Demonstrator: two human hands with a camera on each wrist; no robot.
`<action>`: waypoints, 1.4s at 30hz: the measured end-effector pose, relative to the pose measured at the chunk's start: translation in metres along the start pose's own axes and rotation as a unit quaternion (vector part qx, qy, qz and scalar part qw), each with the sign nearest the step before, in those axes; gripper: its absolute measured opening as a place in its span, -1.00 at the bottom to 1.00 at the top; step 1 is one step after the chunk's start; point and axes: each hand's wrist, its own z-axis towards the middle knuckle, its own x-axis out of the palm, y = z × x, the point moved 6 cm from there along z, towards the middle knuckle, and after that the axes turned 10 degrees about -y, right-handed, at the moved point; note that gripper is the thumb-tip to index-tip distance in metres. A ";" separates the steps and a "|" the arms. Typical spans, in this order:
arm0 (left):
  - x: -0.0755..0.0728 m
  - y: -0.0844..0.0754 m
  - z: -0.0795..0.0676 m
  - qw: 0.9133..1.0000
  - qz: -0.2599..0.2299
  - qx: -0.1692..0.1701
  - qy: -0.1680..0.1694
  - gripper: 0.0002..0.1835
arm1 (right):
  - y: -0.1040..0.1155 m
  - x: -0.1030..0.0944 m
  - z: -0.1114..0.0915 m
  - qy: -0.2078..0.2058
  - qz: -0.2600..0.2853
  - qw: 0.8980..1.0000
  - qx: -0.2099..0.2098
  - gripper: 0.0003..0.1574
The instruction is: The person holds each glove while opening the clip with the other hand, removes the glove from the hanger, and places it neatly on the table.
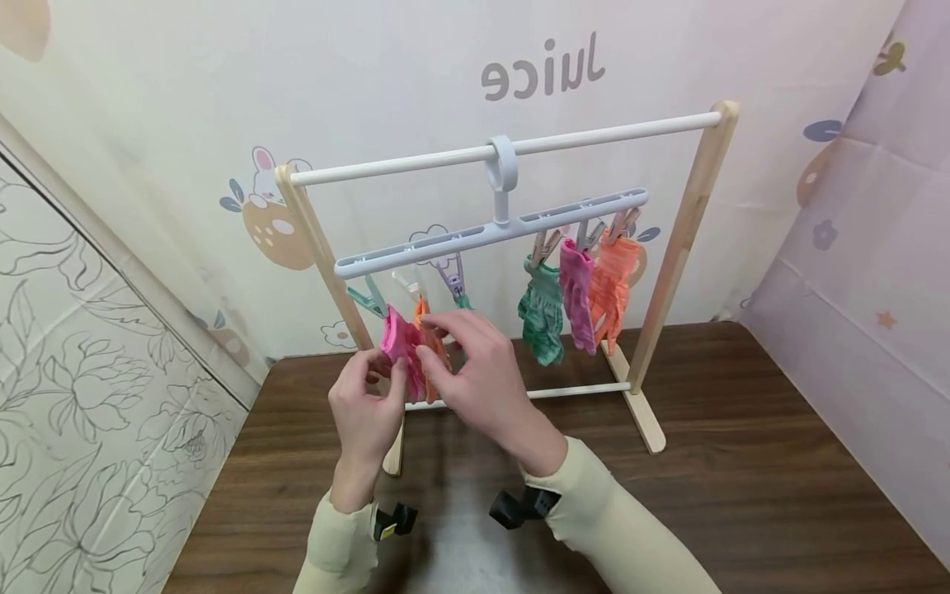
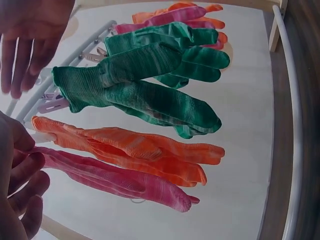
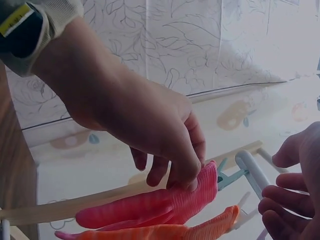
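My left hand [image 1: 367, 412] pinches a pink glove [image 1: 401, 346] near its cuff, between thumb and fingers. A teal clothespin [image 3: 230, 178] grips that cuff and hangs from the grey clip hanger [image 1: 445, 241]. My right hand [image 1: 482, 375] is beside the gloves with fingers extended and apart, holding nothing, as the right wrist view shows. Next to the pink glove hangs an orange glove [image 2: 135, 145] from a white clothespin [image 1: 406, 284]. Beyond it a green glove [image 2: 140, 100] hangs from a purple clothespin [image 1: 454, 280], mostly hidden by my right hand in the head view.
The hanger hooks over the white top rail [image 1: 616, 134] of a wooden rack standing on the brown table [image 1: 742, 462]. On its right half hang another green glove [image 1: 542, 313], a magenta glove [image 1: 577, 293] and an orange glove [image 1: 613, 285]. A printed curtain [image 1: 416, 74] is behind.
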 end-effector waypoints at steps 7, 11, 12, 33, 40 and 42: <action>-0.002 0.001 -0.001 1.000 0.002 0.005 0.003 -0.85 | 0.004 0.015 0.018 0.007 -0.003 1.000 -0.012 -0.61; -0.002 0.004 -0.002 1.000 0.003 0.011 0.006 -0.86 | 0.006 0.023 0.025 0.007 -0.007 1.000 -0.006 -0.60; -0.002 0.004 -0.002 1.000 0.002 0.013 0.006 -0.86 | 0.006 0.025 0.027 0.006 -0.009 1.000 -0.006 -0.59; 0.004 -0.003 -0.005 0.995 -0.044 0.084 0.025 -0.91 | 0.006 0.056 0.041 0.014 -0.115 0.993 0.020 -0.57; 0.005 -0.005 -0.007 0.993 -0.060 0.091 0.036 -0.90 | 0.008 0.057 0.040 -0.013 -0.156 0.988 -0.010 -0.55; 0.005 -0.007 -0.007 0.992 -0.067 0.096 0.037 -0.91 | 0.009 0.057 0.040 -0.022 -0.166 0.986 -0.021 -0.54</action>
